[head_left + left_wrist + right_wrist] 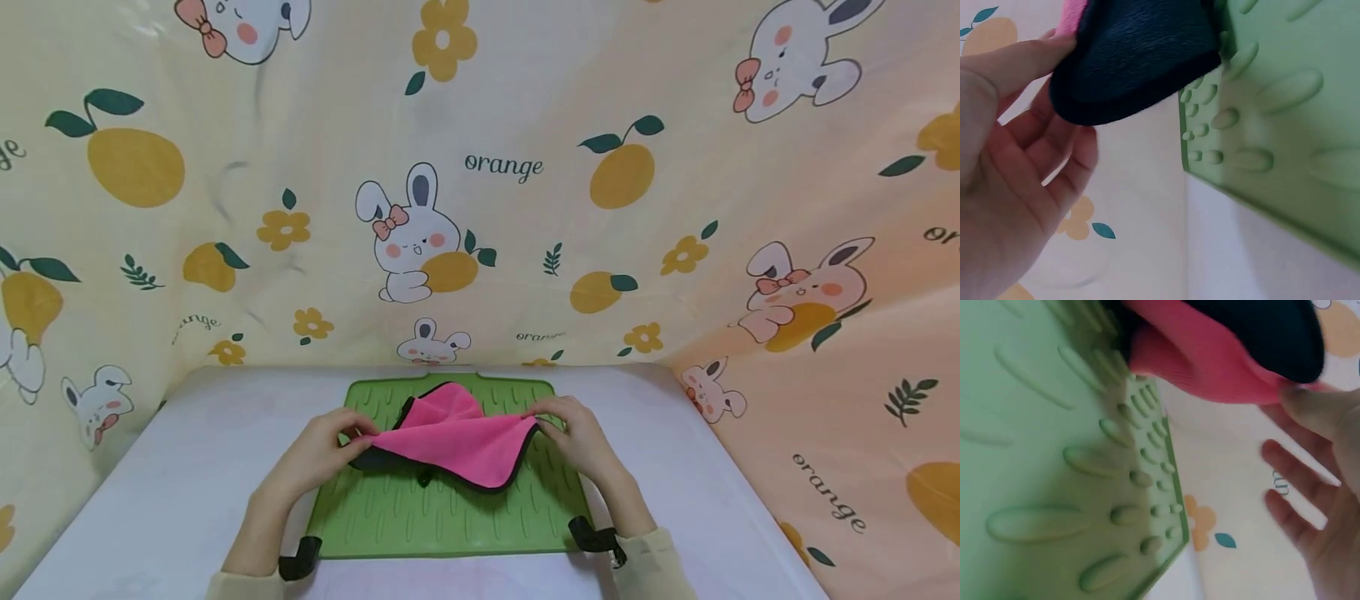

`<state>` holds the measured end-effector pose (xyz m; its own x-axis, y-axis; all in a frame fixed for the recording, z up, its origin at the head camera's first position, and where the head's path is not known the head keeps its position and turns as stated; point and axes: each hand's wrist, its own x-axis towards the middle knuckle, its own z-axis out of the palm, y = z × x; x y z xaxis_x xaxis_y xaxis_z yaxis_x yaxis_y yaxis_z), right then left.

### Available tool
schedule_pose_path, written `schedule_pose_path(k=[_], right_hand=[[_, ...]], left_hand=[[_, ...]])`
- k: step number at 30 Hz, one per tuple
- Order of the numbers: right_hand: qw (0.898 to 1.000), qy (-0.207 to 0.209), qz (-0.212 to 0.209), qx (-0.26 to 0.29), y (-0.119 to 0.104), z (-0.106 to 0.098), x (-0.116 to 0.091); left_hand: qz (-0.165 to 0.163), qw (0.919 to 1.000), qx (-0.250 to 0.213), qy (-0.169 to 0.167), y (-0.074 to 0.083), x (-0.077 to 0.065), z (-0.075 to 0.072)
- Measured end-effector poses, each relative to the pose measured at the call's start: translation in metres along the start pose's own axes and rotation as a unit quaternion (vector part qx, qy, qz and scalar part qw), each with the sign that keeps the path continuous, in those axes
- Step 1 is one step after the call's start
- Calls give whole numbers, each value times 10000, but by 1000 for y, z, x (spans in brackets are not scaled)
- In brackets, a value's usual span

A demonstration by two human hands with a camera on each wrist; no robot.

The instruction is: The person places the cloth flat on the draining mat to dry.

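A pink cloth [480,450] with a dark underside and black edging lies partly lifted over a green ridged mat [450,529]. My left hand [333,446] pinches its left end between thumb and fingers. At the other end, my right hand [573,429] pinches the upper right corner. The cloth is stretched between both hands, with one flap standing up behind and a rounded corner hanging in front. In the left wrist view the dark side [1135,62] faces the camera. In the right wrist view pink folds [1204,362] show beneath the dark side.
The mat lies on a white table [187,475]. A cream sheet [517,250] printed with rabbits and oranges rises behind and at both sides. Black straps or mounts [300,558] sit at each wrist, by beige sleeves [656,567].
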<state>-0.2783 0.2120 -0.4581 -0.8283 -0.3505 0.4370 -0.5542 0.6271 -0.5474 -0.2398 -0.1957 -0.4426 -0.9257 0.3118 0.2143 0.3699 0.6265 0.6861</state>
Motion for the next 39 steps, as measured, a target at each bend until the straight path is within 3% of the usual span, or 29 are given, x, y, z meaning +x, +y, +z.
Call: schedule_pose_path(k=[6, 11, 15, 23, 30, 33, 39], right_hand=[[9937, -1063, 351, -46, 4, 1, -5], [9868, -1525, 529, 84, 5, -1, -9], [9854, -1620, 494, 179, 6, -5, -11], [9901, -1341, 272, 309, -5, -15, -12], [9861, -1621, -110, 351, -28, -12, -19], [9835, -1760, -416, 78, -34, -6, -27], [9710, -1989, -1000, -873, -37, 10, -44]], left_hand=[[-105, 9966, -111, -807, -5, -1, 8], [-277, 9914, -278, -1250, -5, -3, 13], [-211, 9913, -300, -1266, -4, -3, 14], [-115, 9929, -203, -1170, 1, -2, 11], [-20, 9929, 66, -1188, 6, -4, 10], [21, 9925, 261, -1194, 7, -7, 9], [439, 9896, 580, -1238, 6, -13, 8]])
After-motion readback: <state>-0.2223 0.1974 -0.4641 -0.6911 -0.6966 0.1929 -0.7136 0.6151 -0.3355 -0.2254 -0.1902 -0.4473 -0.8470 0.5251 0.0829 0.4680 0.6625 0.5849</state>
